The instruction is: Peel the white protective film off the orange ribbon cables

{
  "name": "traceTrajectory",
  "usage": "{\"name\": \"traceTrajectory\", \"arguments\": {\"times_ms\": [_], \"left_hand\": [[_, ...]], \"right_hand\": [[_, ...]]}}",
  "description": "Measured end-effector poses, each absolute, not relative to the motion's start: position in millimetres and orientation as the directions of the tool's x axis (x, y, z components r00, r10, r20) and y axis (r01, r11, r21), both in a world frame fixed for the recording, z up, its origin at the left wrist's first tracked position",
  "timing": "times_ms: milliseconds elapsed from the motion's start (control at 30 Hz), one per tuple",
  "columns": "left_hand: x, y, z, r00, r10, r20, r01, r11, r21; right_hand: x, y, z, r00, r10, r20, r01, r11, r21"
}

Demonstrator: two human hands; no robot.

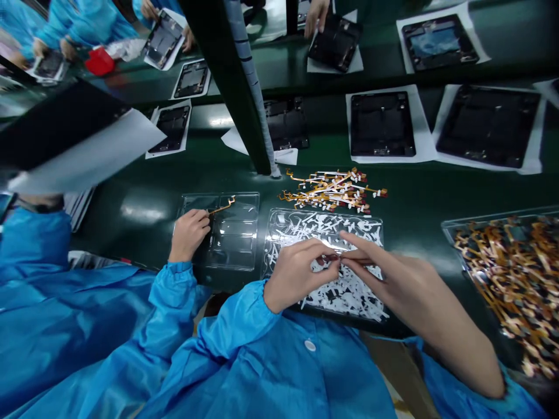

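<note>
My left hand (301, 270) and my right hand (393, 279) meet fingertip to fingertip over a clear tray (379, 233). Both are pinched around something small and dark reddish that the fingers mostly hide. White paper-like strips (349, 297) fill the tray below them. Just behind the tray lies a loose pile of orange and white flex cables (332, 189). At the right, a larger heap of orange flex cables (515, 285) fills another tray.
To the left, a co-worker's hand (190, 233) holds a flex cable (225, 205) over a clear compartment tray (236, 265). A dark post (236, 87) rises behind. Black panels (382, 125) on white sheets line the back. Another person raises a panel (61, 116) at the left.
</note>
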State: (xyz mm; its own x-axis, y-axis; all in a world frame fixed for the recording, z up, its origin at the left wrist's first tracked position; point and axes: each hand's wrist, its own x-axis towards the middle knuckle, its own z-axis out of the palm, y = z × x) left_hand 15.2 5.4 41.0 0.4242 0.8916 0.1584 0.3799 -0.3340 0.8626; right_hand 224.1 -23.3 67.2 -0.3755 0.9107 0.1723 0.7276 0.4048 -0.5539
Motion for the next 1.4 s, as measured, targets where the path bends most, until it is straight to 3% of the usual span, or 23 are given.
{"name": "traceTrajectory", "arguments": {"times_ms": [200, 300, 433, 500, 600, 767, 867, 967, 1100, 1233, 1400], "left_hand": [[16.6, 4.6, 39.6, 0.364, 0.918, 0.159, 0.387, -0.304, 0.871], [16.5, 4.6, 38.4, 0.345, 0.929, 0.137, 0.356, -0.264, 0.896], [16.4, 8.6, 35.2, 0.340, 0.940, -0.035, 0.230, -0.047, 0.972], [17.6, 10.3, 32.0, 0.345, 0.927, -0.147, 0.144, 0.102, 0.984], [21.5, 10.2, 26.3, 0.305, 0.922, -0.237, 0.047, 0.234, 0.971], [24.1, 10.8, 26.2, 0.135, 0.970, -0.203, 0.072, 0.194, 0.978], [19.9, 13.6, 31.8, 0.212, 0.943, -0.257, 0.063, 0.250, 0.966], [16.4, 14.7, 35.5, 0.297, 0.912, -0.284, 0.054, 0.281, 0.958], [15.7, 14.0, 34.9, 0.283, 0.938, -0.199, 0.047, 0.194, 0.980], [13.4, 14.6, 32.7, 0.244, 0.962, -0.125, 0.048, 0.116, 0.992], [8.6, 14.5, 29.3, 0.265, 0.955, -0.133, 0.057, 0.122, 0.991]], "right_hand": [[215.9, -20.9, 64.5, -0.403, 0.884, 0.237, 0.751, 0.468, -0.466], [209.0, -21.9, 59.3, -0.379, 0.870, 0.316, 0.824, 0.473, -0.314], [198.3, -23.9, 55.0, -0.375, 0.836, 0.400, 0.894, 0.441, -0.084], [192.3, -24.9, 53.4, -0.388, 0.828, 0.406, 0.898, 0.438, -0.036], [184.7, -26.2, 49.5, -0.386, 0.821, 0.421, 0.893, 0.448, -0.055], [188.7, -27.6, 43.5, -0.346, 0.833, 0.431, 0.868, 0.459, -0.191], [197.9, -27.9, 46.1, -0.356, 0.834, 0.422, 0.817, 0.497, -0.292], [200.8, -26.5, 50.5, -0.366, 0.785, 0.500, 0.836, 0.514, -0.193], [195.7, -23.6, 50.9, -0.449, 0.709, 0.543, 0.835, 0.550, -0.028], [191.8, -22.3, 46.0, -0.472, 0.701, 0.534, 0.825, 0.565, -0.012], [185.3, -19.9, 42.4, -0.458, 0.703, 0.544, 0.843, 0.538, 0.014]]}}
